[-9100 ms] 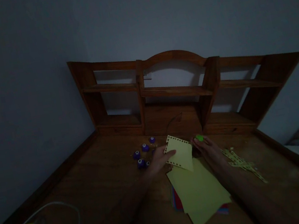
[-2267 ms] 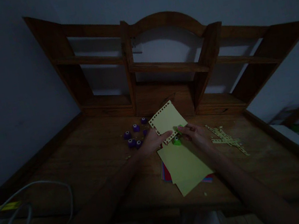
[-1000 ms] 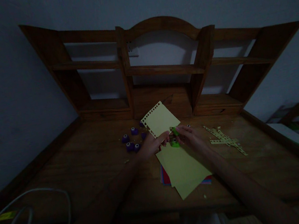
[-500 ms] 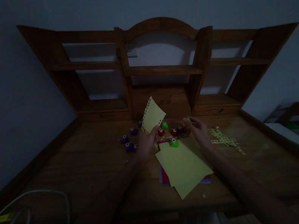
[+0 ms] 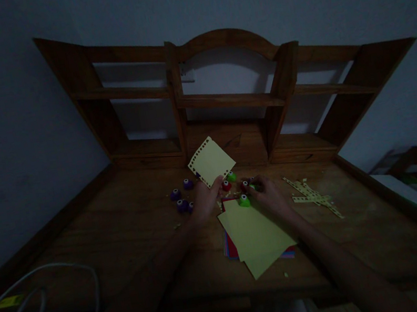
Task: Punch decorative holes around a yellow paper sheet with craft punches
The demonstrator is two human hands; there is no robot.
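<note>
A square of yellow paper point(image 5: 213, 163) with small holes punched along its edges is pinched at its lower corner by my left hand point(image 5: 205, 202). My right hand point(image 5: 271, 196) has its fingers closed around a green craft punch point(image 5: 253, 187), partly hidden by the fingers. Just left of it are a red craft punch point(image 5: 244, 185) and another green craft punch point(image 5: 244, 201), which sits at the top of the yellow sheets point(image 5: 262, 235). A second red craft punch point(image 5: 227, 186) is between my hands.
Several purple craft punches point(image 5: 180, 205) stand left of my left hand. Punched yellow strips point(image 5: 311, 196) lie in a pile at the right. Coloured sheets show beneath the yellow ones. A wooden shelf unit point(image 5: 223, 101) rises behind; a white cable point(image 5: 93, 281) loops at the front left.
My right hand has moved left and down with the green punch, close to the red one. The paper in my left hand has turned to lie flatter towards me.
</note>
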